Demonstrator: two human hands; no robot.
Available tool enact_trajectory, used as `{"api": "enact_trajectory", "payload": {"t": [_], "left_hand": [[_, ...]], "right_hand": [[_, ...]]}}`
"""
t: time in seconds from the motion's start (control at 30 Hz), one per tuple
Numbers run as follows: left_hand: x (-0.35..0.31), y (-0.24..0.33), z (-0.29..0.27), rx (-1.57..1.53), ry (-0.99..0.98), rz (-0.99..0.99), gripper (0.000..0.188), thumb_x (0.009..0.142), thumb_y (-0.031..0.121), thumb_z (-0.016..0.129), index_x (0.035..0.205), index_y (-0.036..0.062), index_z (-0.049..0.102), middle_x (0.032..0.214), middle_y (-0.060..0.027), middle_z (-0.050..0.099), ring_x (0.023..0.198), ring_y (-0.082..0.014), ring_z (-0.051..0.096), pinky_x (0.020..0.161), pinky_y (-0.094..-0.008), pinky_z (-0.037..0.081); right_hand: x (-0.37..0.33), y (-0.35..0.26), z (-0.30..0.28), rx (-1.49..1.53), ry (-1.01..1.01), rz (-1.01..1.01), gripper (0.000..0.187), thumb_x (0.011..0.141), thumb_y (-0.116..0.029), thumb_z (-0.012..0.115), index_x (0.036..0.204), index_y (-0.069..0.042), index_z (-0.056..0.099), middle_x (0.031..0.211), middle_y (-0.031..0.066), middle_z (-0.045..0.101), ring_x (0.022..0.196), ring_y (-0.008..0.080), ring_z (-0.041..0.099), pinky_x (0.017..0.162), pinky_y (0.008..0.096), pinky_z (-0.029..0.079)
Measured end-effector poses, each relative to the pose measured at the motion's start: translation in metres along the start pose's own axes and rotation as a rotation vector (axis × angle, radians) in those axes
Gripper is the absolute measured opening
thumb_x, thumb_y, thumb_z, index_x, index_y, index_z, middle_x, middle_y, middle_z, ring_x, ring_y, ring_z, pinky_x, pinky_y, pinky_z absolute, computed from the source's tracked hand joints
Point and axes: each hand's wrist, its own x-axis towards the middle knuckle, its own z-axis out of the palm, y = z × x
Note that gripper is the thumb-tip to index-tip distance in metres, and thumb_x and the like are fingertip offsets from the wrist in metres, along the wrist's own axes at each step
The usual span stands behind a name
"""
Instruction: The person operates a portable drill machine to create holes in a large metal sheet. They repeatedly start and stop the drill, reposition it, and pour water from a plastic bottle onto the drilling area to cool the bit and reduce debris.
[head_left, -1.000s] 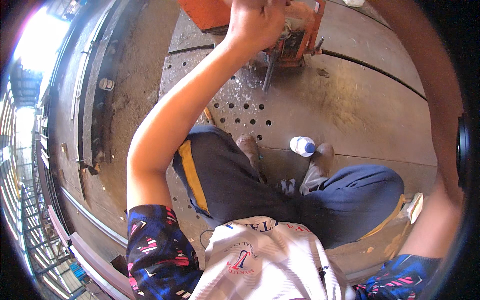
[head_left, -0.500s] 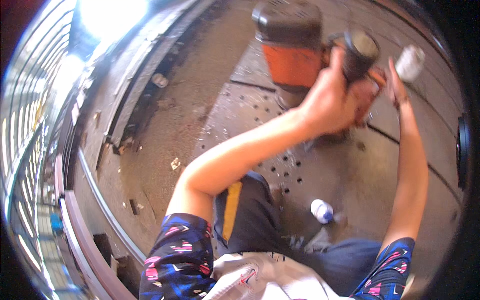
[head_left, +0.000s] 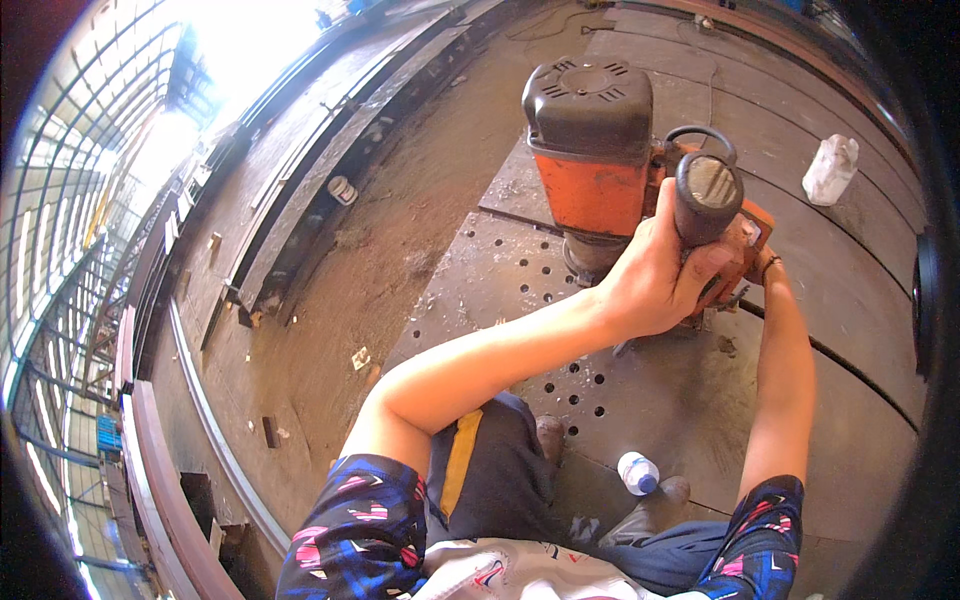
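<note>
An orange and black magnetic drill stands on a steel plate with several drilled holes and scattered metal shavings. My left hand is wrapped around the machine's thick black round-ended grip, its thumb along the side. A black loop curves up behind that grip. My right hand reaches to the right side of the orange body; its fingers are mostly hidden behind the machine.
A white bottle with a blue cap lies by my feet. A clear, whitish plastic container sits on the plates at right. Long steel beams run along the left, beside a dirt floor strip. A pale scrap lies there.
My right hand has come down from a raised position beside the machine to its right side. My left hand stays on the black grip. The view has shifted slightly and is sharper.
</note>
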Motion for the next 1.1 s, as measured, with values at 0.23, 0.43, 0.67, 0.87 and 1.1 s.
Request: {"api": "enact_trajectory", "payload": {"t": [0.23,0.43,0.67,0.87,1.1], "left_hand": [[-0.007,-0.003,-0.005,0.043,0.000,-0.053,0.046,0.099,0.019,0.059,0.126,-0.0077,0.033,0.099,-0.0184,0.066,0.091,-0.0365,0.066,0.085,-0.0414,0.050],[-0.006,-0.003,-0.004,0.015,-0.003,-0.051,0.050,0.098,0.019,0.060,0.129,-0.0087,0.031,0.095,-0.0181,0.068,0.084,-0.0358,0.067,0.079,-0.0399,0.052],[-0.009,-0.008,-0.003,0.009,0.068,-0.048,0.028,0.105,0.020,0.048,0.126,0.0022,0.044,0.093,-0.0064,0.065,0.069,-0.0107,0.056,0.066,-0.0271,0.050],[-0.003,0.003,-0.008,0.064,0.005,-0.104,0.028,0.106,0.027,0.047,0.119,0.0021,0.048,0.093,-0.0082,0.067,0.076,-0.0152,0.062,0.074,-0.0307,0.052],[-0.003,0.011,-0.018,0.095,-0.019,-0.140,0.022,0.105,0.022,0.049,0.111,0.0006,0.049,0.087,-0.0091,0.068,0.079,-0.0202,0.067,0.077,-0.0353,0.053]], "right_hand": [[0.022,-0.061,-0.022,-0.204,-0.212,-0.018,0.067,0.100,-0.061,0.032,0.148,-0.017,0.047,0.154,-0.0019,0.044,0.143,0.0227,0.035,0.121,0.0448,0.020],[-0.014,-0.075,-0.059,0.824,0.108,0.473,0.090,0.087,-0.081,0.031,0.143,-0.014,0.053,0.133,0.0056,0.058,0.113,0.0222,0.051,0.091,0.0406,0.038],[-0.111,-0.043,-0.132,1.121,0.255,0.727,0.110,0.074,-0.098,0.025,0.128,-0.011,0.067,0.107,0.0040,0.069,0.084,0.0155,0.057,0.066,0.0315,0.040],[-0.216,-0.006,-0.153,1.113,0.303,0.857,0.103,0.076,-0.096,0.028,0.125,-0.014,0.068,0.105,0.0050,0.071,0.099,0.0199,0.063,0.084,0.0436,0.043],[-0.303,0.000,-0.110,1.327,0.425,0.993,0.103,0.078,-0.094,0.029,0.130,-0.013,0.064,0.113,0.0093,0.069,0.105,0.0259,0.062,0.094,0.0510,0.042]]}}
